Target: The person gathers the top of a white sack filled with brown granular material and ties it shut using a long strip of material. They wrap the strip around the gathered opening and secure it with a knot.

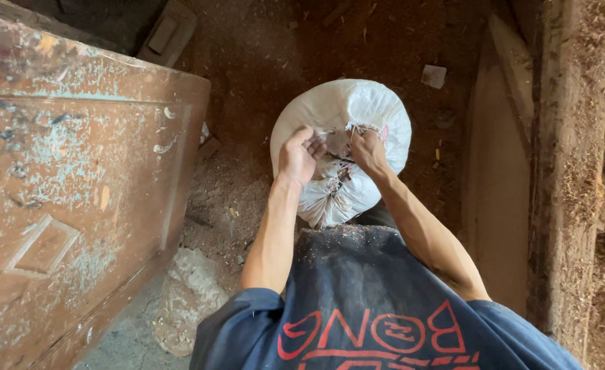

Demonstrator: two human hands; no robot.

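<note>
A full white woven sack [357, 109] stands on the sawdust-covered floor just in front of me. Its gathered mouth [338, 164] faces me, with frayed threads and a dark string across the seam. My left hand [298, 155] pinches the bunched fabric and string at the left of the mouth. My right hand [368, 151] grips the fabric at the right of the mouth. Both hands sit close together on top of the sack. My dark blue shirt, dusted with sawdust, fills the bottom of the view.
An old brown wooden door [62, 185] with flaking pale-blue paint leans along the left. A rough wooden beam [576, 171] and a plank [497, 178] run down the right. A small pale scrap [434, 75] lies on the floor beyond the sack.
</note>
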